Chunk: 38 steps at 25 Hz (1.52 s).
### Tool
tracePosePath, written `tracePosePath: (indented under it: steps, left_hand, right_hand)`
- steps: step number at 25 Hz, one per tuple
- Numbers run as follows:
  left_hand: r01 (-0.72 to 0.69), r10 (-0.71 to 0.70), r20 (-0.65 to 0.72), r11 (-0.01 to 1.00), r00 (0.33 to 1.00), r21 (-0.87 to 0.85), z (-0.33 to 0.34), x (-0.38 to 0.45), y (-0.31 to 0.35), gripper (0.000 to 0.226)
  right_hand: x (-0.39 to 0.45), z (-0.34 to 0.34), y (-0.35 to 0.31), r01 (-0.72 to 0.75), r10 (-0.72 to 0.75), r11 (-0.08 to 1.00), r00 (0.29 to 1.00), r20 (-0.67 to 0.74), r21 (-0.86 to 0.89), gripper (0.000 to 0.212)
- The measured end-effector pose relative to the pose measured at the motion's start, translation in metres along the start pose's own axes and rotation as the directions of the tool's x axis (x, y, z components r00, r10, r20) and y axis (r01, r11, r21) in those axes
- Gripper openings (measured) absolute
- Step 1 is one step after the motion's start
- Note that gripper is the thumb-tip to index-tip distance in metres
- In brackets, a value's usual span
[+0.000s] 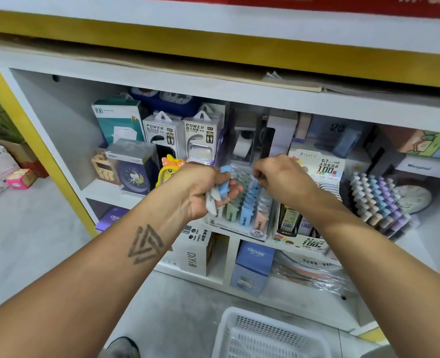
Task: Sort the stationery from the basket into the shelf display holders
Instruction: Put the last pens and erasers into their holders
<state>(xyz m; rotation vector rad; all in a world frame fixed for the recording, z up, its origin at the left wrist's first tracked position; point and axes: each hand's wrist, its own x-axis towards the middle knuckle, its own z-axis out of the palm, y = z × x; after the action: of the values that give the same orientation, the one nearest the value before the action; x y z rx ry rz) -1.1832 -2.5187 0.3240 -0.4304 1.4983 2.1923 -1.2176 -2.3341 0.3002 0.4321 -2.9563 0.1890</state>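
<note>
From the head view, over the shelf's display holder (pixel 242 218): left hand (pixel 200 192) curled round a small bunch of blue and white stationery pieces (pixel 217 195), long axes upright, just left of the rows; right hand (pixel 280 177) nearer the slots, fingers pinched above the blue row, contents too small to tell. Below, near the feet, white basket (pixel 268 334), well apart.

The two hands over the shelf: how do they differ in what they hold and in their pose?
The left hand grips a bunch of blue and white items; the right hand has curled fingers, and anything pinched in them is hidden. The left hand is beside the display holder; the right hand is above its rows. Both are at the same shelf.
</note>
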Motion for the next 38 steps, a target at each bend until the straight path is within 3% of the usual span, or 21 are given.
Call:
tracePosePath:
  steps: [5,10,17,26,32,38]
  left_hand:
    - [0.000,0.000,-0.011,1.000,1.000,0.019,0.000,0.000,0.001,0.016]
    - [-0.010,0.012,-0.024,0.997,1.000,0.081,-0.001,0.003,-0.002,0.019]
    - [-0.025,0.026,-0.009,0.995,1.000,0.092,-0.004,0.004,-0.003,0.018]
    - [-0.043,0.042,0.014,0.996,0.999,0.075,-0.005,0.006,-0.006,0.021]
    - [-0.021,0.020,0.018,0.997,1.000,0.076,-0.003,0.007,-0.008,0.020]
    - [-0.036,0.032,0.054,0.997,0.998,0.071,-0.002,0.008,-0.009,0.020]
  right_hand:
    - [0.005,0.003,-0.001,-0.011,0.009,0.997,0.999,0.033,0.083,0.010]
    - [0.006,0.007,-0.004,-0.033,0.034,0.999,0.999,-0.025,0.026,0.012]
    - [0.006,0.003,-0.005,-0.042,0.039,0.997,0.999,0.032,0.072,0.016]
    - [0.007,0.007,-0.003,-0.055,0.055,0.998,0.997,0.047,0.001,0.015]
    - [0.003,0.011,-0.008,0.022,-0.010,0.994,0.994,0.113,-0.104,0.022]
    - [0.000,0.005,-0.011,0.025,-0.013,0.996,0.989,0.145,-0.082,0.019]
